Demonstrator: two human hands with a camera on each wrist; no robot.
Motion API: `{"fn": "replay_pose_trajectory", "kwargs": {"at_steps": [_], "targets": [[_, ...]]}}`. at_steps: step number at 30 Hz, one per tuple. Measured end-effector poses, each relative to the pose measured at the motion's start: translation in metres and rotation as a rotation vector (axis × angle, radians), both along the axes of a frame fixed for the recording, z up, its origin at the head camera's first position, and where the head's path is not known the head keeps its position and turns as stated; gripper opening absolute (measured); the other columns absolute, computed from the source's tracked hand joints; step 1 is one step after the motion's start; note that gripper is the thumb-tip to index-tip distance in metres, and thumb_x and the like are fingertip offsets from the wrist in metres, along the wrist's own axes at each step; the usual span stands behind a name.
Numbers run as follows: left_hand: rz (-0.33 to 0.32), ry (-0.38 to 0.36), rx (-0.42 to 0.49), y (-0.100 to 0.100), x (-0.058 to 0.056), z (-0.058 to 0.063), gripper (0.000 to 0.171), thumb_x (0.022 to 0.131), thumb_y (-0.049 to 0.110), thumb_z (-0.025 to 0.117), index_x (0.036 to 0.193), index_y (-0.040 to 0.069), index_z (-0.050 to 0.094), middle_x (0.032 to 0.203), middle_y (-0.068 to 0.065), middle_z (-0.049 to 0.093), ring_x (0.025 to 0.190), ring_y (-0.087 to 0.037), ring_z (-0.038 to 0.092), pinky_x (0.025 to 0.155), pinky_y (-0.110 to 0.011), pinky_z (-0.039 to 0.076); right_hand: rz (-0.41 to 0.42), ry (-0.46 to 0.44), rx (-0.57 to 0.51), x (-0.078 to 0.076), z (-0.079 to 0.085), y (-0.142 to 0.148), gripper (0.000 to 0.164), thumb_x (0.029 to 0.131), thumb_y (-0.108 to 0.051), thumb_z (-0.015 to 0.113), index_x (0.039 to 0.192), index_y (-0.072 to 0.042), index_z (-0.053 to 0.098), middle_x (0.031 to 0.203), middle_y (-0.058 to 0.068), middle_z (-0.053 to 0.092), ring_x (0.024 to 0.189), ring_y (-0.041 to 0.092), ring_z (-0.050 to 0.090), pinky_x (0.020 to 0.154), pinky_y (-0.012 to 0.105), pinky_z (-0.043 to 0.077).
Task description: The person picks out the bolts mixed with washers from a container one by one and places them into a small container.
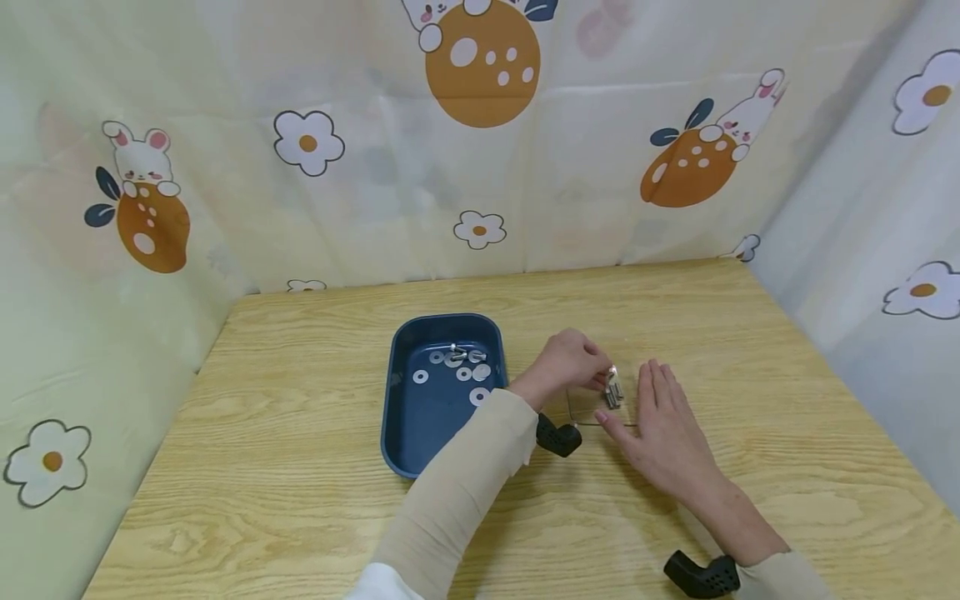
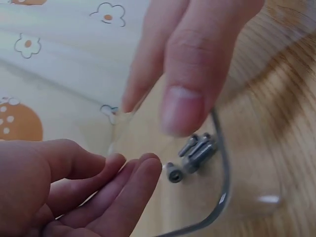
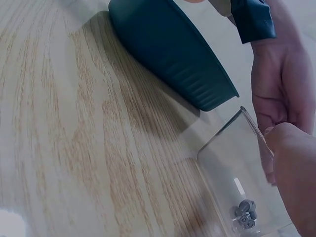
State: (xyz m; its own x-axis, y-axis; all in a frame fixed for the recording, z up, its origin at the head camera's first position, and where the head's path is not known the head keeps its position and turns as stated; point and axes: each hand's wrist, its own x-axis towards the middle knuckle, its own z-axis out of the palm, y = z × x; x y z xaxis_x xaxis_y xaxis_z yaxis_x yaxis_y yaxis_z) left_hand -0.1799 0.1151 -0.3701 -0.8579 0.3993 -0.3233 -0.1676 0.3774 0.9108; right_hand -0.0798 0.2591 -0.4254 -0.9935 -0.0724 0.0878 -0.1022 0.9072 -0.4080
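A clear plastic box [image 1: 588, 423] stands on the table with several metal screws [image 1: 613, 398] in it. My left hand [image 1: 567, 362] reaches over the box from the left, its fingers [image 2: 133, 192] loosely bent. One socket-head screw [image 2: 174, 173] shows just past those fingertips, apart from the thumb. Along the box's right side lies my right hand [image 1: 670, 433], fingers straight and together, thumb at the near rim. The right wrist view also shows the box wall [image 3: 222, 133] and the cluster of screws [image 3: 245, 215] at its bottom.
A dark blue tray [image 1: 390, 417] sits left of the box, partly behind my left forearm. It holds several flat washers [image 1: 421, 377] and a few screws [image 1: 457, 353]. A patterned curtain [image 1: 390, 192] hangs behind the wooden table [image 1: 285, 433].
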Motion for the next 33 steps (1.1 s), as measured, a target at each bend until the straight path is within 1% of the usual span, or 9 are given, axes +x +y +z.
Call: {"fn": "replay_pose_trajectory", "kwargs": {"at_steps": [3,6,10,13,17,20,26,29,33], "targets": [[0.011,-0.007,0.044,-0.005,-0.002,0.003,0.02,0.097,0.007,0.061,0.103,-0.009,0.071,0.098,-0.025,0.073,0.092,-0.036,0.074,0.089,-0.046,0.059,0.005,0.004,0.006,-0.001,0.001,-0.001,0.1,0.099,-0.061,0.044,0.152,0.014,0.005,0.161,0.035,0.003,0.15,0.05,0.005,0.123,0.061,0.008],[0.008,-0.005,0.052,-0.009,-0.004,0.007,0.02,0.096,0.008,0.061,0.103,-0.008,0.072,0.094,-0.022,0.074,0.09,-0.034,0.074,0.088,-0.044,0.06,0.015,0.02,0.021,-0.002,0.001,-0.001,0.1,0.099,-0.06,0.045,0.152,0.015,0.006,0.16,0.037,0.006,0.15,0.051,0.006,0.123,0.06,0.008],[0.005,-0.01,0.063,-0.015,-0.006,0.012,0.021,0.096,0.011,0.062,0.106,-0.006,0.072,0.095,-0.019,0.074,0.092,-0.033,0.074,0.088,-0.042,0.06,0.027,0.045,0.036,-0.004,0.003,-0.004,0.1,0.098,-0.06,0.046,0.151,0.016,0.007,0.159,0.037,0.008,0.15,0.05,0.005,0.124,0.058,0.007],[0.011,-0.02,0.078,-0.02,-0.008,0.013,0.021,0.097,0.012,0.063,0.106,-0.005,0.072,0.098,-0.019,0.074,0.09,-0.03,0.075,0.089,-0.042,0.06,0.028,0.055,0.038,-0.005,0.006,-0.006,0.1,0.098,-0.06,0.046,0.152,0.015,0.007,0.16,0.036,0.007,0.15,0.049,0.004,0.124,0.058,0.006],[0.021,-0.019,0.068,-0.028,-0.012,0.014,0.019,0.097,0.015,0.064,0.104,0.0,0.073,0.1,-0.017,0.074,0.083,-0.022,0.075,0.085,-0.038,0.061,0.032,0.057,0.034,-0.005,0.009,-0.009,0.1,0.098,-0.06,0.046,0.152,0.014,0.007,0.161,0.035,0.007,0.151,0.048,0.004,0.125,0.058,0.006],[0.015,-0.01,0.078,-0.036,-0.014,0.014,0.019,0.097,0.015,0.063,0.104,0.001,0.073,0.103,-0.018,0.074,0.088,-0.024,0.075,0.083,-0.036,0.062,0.038,0.055,0.027,-0.006,0.011,-0.012,0.1,0.098,-0.06,0.046,0.153,0.013,0.006,0.161,0.034,0.006,0.151,0.047,0.003,0.125,0.058,0.006],[0.01,-0.014,0.129,-0.049,-0.019,0.013,0.022,0.099,0.015,0.061,0.107,-0.002,0.072,0.103,-0.018,0.073,0.094,-0.028,0.074,0.087,-0.038,0.061,0.058,0.057,0.021,-0.006,0.014,-0.018,0.099,0.098,-0.06,0.047,0.154,0.011,0.005,0.163,0.031,0.003,0.152,0.045,0.001,0.123,0.06,0.009],[0.008,-0.013,0.145,-0.055,-0.019,0.013,0.022,0.099,0.015,0.06,0.107,-0.002,0.071,0.103,-0.019,0.073,0.099,-0.032,0.073,0.084,-0.035,0.061,0.066,0.056,0.024,-0.006,0.015,-0.021,0.099,0.098,-0.06,0.047,0.154,0.011,0.005,0.164,0.029,0.001,0.152,0.045,0.002,0.123,0.06,0.011],[0.003,-0.013,0.174,-0.062,-0.02,0.014,0.023,0.1,0.013,0.057,0.109,-0.004,0.07,0.108,-0.022,0.072,0.102,-0.033,0.072,0.084,-0.034,0.062,0.079,0.038,0.029,-0.007,0.017,-0.026,0.099,0.098,-0.061,0.045,0.154,0.01,0.004,0.164,0.028,-0.002,0.152,0.044,0.001,0.124,0.058,0.009]]}}
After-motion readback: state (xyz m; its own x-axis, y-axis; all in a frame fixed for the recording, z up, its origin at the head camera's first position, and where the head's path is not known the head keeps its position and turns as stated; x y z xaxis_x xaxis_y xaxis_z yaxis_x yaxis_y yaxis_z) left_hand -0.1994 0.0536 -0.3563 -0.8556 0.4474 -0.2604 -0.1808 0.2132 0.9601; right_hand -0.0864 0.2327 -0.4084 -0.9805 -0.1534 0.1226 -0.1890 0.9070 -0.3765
